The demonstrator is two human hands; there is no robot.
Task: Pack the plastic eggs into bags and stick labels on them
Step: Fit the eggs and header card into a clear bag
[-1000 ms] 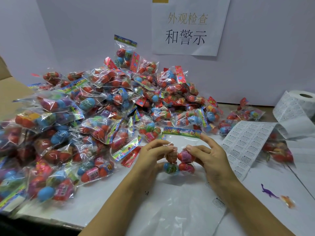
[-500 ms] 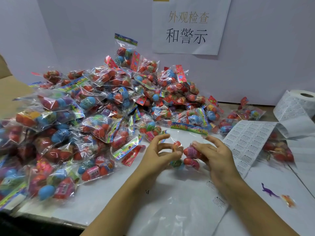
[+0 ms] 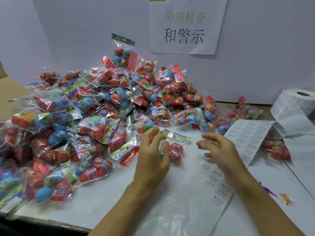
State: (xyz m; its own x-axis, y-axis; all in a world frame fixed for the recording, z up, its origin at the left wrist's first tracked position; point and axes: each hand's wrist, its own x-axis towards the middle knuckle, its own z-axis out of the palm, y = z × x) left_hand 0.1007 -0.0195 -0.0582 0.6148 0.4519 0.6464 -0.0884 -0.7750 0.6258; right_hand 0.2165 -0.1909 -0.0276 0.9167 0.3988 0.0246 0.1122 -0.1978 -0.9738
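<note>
Crinkly clear egg bag (image 3: 173, 149) on table, left hand (image 3: 151, 157) fingers loosely curled beside it, right hand (image 3: 219, 150) fingers spread

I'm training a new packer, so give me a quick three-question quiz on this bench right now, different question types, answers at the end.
1. True or false: the right hand grips the bag of eggs.
2. Which lies nearest the right hand? A) label sheet B) label roll C) purple toy dinosaur
3. Fill in: the big pile of packed bags lies on the person's ___ side.

Key: 1 false, its fingers are spread and hold nothing; 2 A; 3 left.
</note>
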